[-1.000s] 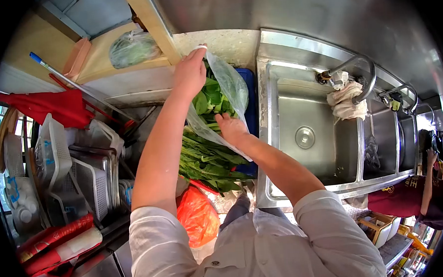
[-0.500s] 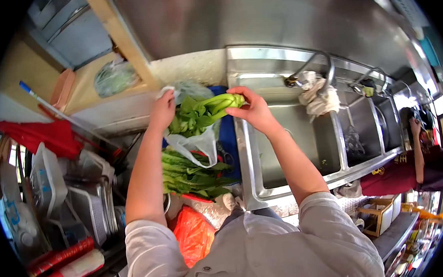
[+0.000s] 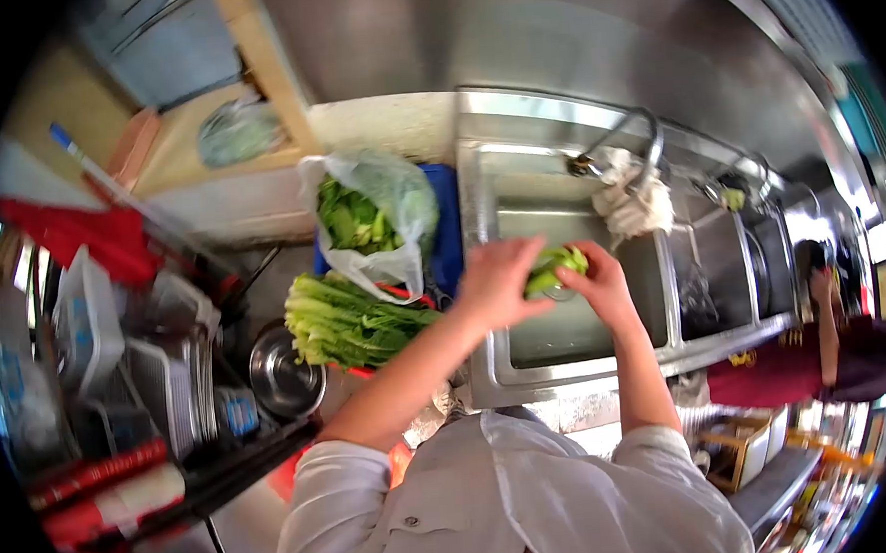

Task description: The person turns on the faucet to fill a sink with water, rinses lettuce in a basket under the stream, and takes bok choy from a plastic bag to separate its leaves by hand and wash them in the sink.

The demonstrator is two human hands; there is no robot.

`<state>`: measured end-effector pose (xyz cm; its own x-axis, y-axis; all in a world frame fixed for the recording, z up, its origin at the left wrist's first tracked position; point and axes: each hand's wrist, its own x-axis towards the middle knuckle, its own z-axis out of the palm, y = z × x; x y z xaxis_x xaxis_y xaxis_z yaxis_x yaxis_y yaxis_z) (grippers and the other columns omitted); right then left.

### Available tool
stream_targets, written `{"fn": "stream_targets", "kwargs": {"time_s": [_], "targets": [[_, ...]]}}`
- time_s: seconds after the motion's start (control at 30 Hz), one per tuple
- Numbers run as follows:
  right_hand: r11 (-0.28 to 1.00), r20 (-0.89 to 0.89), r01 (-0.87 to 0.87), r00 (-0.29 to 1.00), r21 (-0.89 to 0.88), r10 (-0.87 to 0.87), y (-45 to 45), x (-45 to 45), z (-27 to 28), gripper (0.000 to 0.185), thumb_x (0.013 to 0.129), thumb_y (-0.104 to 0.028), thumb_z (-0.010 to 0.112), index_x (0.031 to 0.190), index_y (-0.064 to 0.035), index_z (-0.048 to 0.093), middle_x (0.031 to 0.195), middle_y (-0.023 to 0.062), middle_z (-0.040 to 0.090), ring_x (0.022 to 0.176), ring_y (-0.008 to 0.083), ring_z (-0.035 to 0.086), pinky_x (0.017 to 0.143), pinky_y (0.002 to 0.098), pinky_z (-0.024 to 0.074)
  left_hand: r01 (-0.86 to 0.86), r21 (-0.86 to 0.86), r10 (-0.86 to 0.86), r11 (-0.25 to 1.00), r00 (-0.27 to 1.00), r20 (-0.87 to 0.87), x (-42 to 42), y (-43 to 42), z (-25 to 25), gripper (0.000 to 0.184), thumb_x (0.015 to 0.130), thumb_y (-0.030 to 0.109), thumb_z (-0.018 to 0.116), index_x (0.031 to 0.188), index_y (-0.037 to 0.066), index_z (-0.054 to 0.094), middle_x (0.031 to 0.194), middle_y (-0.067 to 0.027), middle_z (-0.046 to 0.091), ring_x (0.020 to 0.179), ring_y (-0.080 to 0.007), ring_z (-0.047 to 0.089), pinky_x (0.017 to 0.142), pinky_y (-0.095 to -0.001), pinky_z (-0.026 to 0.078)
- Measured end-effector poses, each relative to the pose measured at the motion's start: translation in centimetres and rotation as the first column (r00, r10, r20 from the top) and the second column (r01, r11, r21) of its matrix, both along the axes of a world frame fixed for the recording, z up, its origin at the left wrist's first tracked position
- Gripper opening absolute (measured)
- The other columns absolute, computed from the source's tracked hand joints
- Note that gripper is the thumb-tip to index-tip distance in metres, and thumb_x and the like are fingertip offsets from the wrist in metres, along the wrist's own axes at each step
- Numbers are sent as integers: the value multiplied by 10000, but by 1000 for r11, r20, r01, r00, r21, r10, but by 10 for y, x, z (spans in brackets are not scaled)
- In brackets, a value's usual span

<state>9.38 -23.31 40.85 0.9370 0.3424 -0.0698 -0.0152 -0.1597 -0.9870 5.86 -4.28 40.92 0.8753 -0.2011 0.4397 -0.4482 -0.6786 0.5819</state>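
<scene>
Over the left part of the metal sink (image 3: 503,373), my right hand (image 3: 604,280) grips a bunch of green leafy vegetable (image 3: 555,269) by its pale end. Beside it, my left hand (image 3: 504,285) is at the bunch's other side, blurred by motion, so its grip is unclear. An open plastic bag (image 3: 414,203) with more greens (image 3: 358,219) inside rests on a blue crate (image 3: 446,201) left of the sink. Long-leaved greens (image 3: 350,321) lie below the bag, partly on something red.
A cloth (image 3: 631,197) hangs at the faucet (image 3: 653,143). A steel bowl (image 3: 288,370) and stacked white baskets (image 3: 89,315) are at the left. A filled bag (image 3: 240,132) lies on the wooden shelf. At the far right is another person (image 3: 818,357) in dark red.
My left hand has let go of the plastic bag and moved right. My right hand has carried a bunch of greens from the bag to over the sink. The view has shifted.
</scene>
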Motion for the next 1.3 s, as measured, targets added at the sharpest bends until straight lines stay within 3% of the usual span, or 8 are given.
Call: {"fn": "stream_targets", "kwargs": {"time_s": [0.13, 0.23, 0.3, 0.37, 0.5, 0.93, 1.13, 1.3], "targets": [[998, -12, -27, 1000, -51, 27, 2, -23, -7, 338, 759, -136, 660, 1028, 2, 507, 817, 26, 556, 703, 82, 526, 586, 219, 458, -13, -170, -45, 985, 943, -329, -21, -39, -32, 550, 704, 228, 631, 1170, 67, 389, 992, -159, 513, 839, -351, 538, 727, -415, 438], [984, 77, 85, 994, -154, -74, -2, -34, -14, 296, 795, -178, 620, 1017, -12, 516, 763, 48, 575, 666, 94, 540, 556, 239, 455, -76, -341, -48, 937, 939, -341, -33, -52, -40, 551, 719, 232, 623, 1176, 58, 371, 1017, -163, 500, 870, -358, 529, 731, -424, 444], [929, 229, 167, 969, -330, -93, -2, -36, -15, 263, 828, -214, 572, 997, -19, 524, 700, 85, 583, 617, 124, 562, 535, 263, 454, -79, -333, -50, 940, 931, -361, -34, -59, -45, 539, 735, 225, 609, 1181, 53, 359, 1024, -172, 494, 890, -365, 524, 733, -418, 448], [847, 307, 243, 946, -472, -101, -5, -41, -14, 270, 833, -273, 539, 965, -38, 532, 723, 150, 592, 620, 288, 592, 545, 345, 461, -47, -358, -44, 932, 970, -241, -33, -69, -54, 523, 743, 223, 600, 1175, 48, 364, 1022, -175, 495, 888, -362, 525, 730, -414, 450], [742, 534, 382, 845, -551, -38, -21, -54, -28, 328, 812, -352, 549, 922, -44, 519, 746, 153, 592, 637, 328, 583, 534, 385, 463, 4, -256, -66, 967, 970, -235, -38, -81, -53, 461, 728, 185, 613, 1125, 36, 432, 996, -147, 508, 869, -339, 538, 694, -393, 456], [613, 533, 363, 839, -702, 113, -49, -20, -35, 251, 849, -319, 472, 760, -84, 468, 586, 132, 569, 499, 322, 559, 437, 408, 441, -152, -395, 57, 906, 969, -240, -28, -120, -71, 354, 725, 124, 587, 1039, 17, 462, 935, -161, 502, 819, -361, 522, 671, -399, 446], [642, 444, 156, 839, -750, 316, -79, 16, -58, 270, 848, -332, 451, 748, -84, 490, 547, 145, 554, 518, 342, 554, 481, 445, 445, -3, -374, -177, 927, 878, -444, 7, -108, -82, 319, 790, 220, 600, 1011, 1, 531, 891, -164, 592, 830, -243, 584, 717, -313, 450], [726, 464, 161, 854, -669, 238, -93, 31, -61, 285, 849, -330, 443, 751, -77, 529, 598, 152, 573, 558, 343, 565, 520, 453, 452, 105, -417, -348, 903, 748, -565, 41, -108, -70, 296, 803, 208, 592, 1005, -4, 550, 857, -121, 601, 774, -154, 561, 699, -284, 440]]}}
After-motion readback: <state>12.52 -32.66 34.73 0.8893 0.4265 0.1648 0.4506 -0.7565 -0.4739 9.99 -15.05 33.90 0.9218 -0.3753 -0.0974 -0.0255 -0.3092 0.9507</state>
